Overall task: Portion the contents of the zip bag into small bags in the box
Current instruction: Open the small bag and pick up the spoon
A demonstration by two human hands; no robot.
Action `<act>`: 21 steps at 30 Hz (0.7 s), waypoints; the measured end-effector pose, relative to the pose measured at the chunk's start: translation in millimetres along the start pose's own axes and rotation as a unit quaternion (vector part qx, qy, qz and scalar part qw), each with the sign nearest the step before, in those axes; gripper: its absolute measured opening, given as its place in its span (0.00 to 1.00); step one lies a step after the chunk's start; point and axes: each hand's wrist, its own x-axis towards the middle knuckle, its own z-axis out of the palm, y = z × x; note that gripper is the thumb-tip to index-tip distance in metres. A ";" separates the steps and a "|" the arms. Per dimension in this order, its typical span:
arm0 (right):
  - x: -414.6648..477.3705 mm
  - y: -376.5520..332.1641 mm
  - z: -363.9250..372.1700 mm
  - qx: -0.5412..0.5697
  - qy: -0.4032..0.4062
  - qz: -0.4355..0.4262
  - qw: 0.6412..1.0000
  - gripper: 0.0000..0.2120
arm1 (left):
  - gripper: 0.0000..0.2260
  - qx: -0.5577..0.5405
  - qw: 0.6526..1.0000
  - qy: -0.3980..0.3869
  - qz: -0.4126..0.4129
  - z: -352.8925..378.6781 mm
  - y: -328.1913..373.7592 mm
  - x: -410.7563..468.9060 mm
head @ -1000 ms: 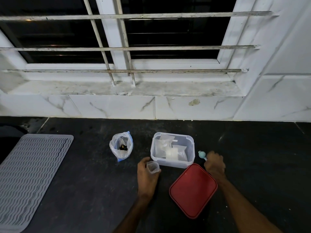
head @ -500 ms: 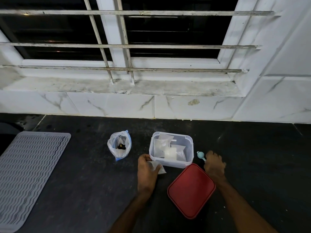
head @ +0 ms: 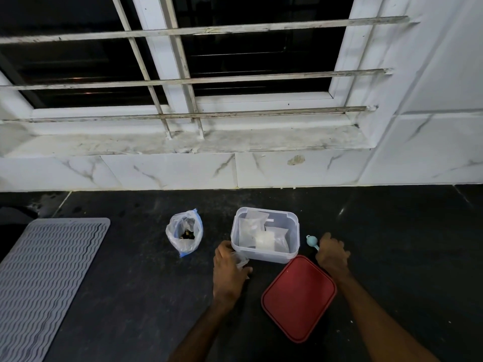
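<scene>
The box is seen open, its red lid laid just in front of it. Several small bags are lying inside, and no dark filling can be made out in them. To the left of the box, the zip bag is stood open with dark contents at its bottom. One small bag is gripped by the curled fingers of the left hand at the box's front-left corner. A blue scoop is held by the closed right hand to the box's right. The portioning is judged barely begun.
</scene>
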 end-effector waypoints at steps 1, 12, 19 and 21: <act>0.7 0.0 -0.8 -0.003 -0.001 0.000 1.000 0.17 | 0.38 -0.002 1.000 0.000 0.001 -1.0 -0.6 0.1; 1.3 -2.1 5.8 -0.100 0.045 -0.024 0.994 0.17 | 0.40 0.002 0.999 0.023 0.048 -33.0 -13.1 4.4; -0.4 1.8 3.5 -0.055 0.055 -0.040 0.996 0.14 | 0.31 0.008 0.995 0.054 0.087 -48.7 -12.2 18.0; 0.4 3.4 1.8 -0.021 0.058 -0.047 0.997 0.15 | 0.30 0.015 0.993 0.057 0.099 -48.7 -9.4 21.6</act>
